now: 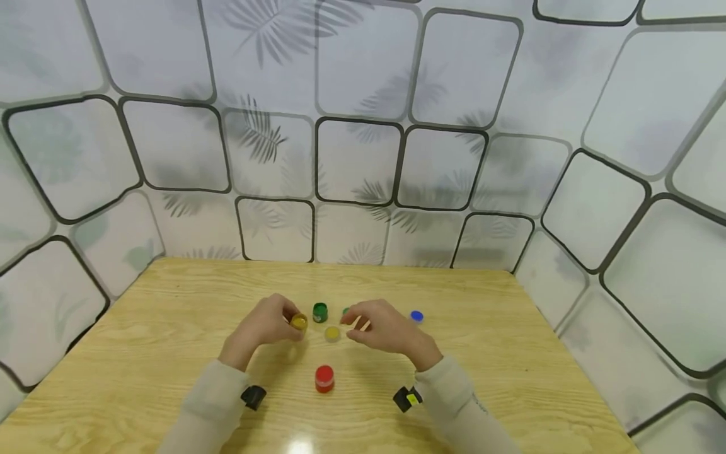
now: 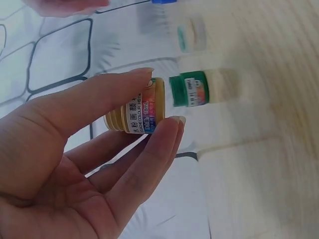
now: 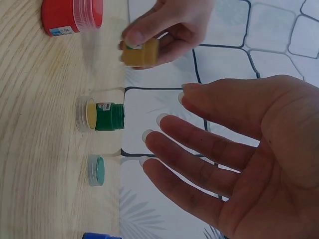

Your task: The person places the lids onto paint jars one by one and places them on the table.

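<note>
My left hand (image 1: 268,321) pinches the uncapped yellow jar (image 2: 142,113) for apparent placement, requiring level lowering; opposite, my right hand (image 1: 382,325) spreads empty.

The head camera looks forward and down over a table (image 1: 499,340), while close, sideways wrist views share a yellow jar (image 2: 137,110), toward ten o'clock in the left, toward twelve in the right.

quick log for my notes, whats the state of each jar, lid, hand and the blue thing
Yellow jar: lid off, held above the table
Green jar: lid off, standing upright
Red jar: lid on, standing upright
Yellow lid: off, lying flat
Green lid: off, lying flat
Blue thing: resting, jar or lid unclear
Left hand: gripping a jar
Right hand: holding nothing
</note>
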`<act>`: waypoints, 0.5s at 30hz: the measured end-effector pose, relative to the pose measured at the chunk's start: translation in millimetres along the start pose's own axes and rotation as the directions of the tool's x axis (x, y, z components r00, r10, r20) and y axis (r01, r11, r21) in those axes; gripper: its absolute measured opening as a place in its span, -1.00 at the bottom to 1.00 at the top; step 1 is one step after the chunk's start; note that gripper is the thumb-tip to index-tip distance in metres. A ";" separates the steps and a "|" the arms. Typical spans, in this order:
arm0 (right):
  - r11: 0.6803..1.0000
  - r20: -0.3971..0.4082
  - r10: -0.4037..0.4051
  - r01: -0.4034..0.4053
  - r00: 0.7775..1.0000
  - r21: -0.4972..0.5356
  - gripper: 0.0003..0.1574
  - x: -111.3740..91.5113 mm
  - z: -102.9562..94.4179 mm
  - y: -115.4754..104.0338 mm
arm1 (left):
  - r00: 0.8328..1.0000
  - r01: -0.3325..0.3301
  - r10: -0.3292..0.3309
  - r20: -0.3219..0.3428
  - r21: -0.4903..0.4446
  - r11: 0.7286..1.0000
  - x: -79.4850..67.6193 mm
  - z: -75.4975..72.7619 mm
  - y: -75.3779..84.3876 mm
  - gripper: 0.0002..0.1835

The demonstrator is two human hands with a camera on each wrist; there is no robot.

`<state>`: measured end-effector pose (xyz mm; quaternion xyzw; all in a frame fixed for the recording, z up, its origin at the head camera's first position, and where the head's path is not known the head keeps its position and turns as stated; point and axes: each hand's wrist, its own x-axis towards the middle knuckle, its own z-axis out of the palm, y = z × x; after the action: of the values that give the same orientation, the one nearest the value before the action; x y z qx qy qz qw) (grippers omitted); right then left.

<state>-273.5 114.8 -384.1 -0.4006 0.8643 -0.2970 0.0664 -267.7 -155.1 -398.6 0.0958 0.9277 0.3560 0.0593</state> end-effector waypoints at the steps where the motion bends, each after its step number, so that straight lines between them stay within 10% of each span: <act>1: 1.000 0.002 0.005 -0.005 1.000 -0.004 -0.73 1.2 1.2 0.0 | 1.000 -0.005 0.005 0.003 -0.003 1.000 -1.1 -1.0 1.2 -0.69; 15: 0.976 0.028 0.074 -0.066 0.997 -0.206 -0.71 34.8 27.1 3.8 | 0.999 -0.044 0.045 0.018 -0.028 0.999 -7.4 -4.2 12.9 -0.74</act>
<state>-289.7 78.8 -404.0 -0.3798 0.9025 -0.1966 0.0504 -259.4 -150.0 -386.5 0.1188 0.9198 0.3689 0.0614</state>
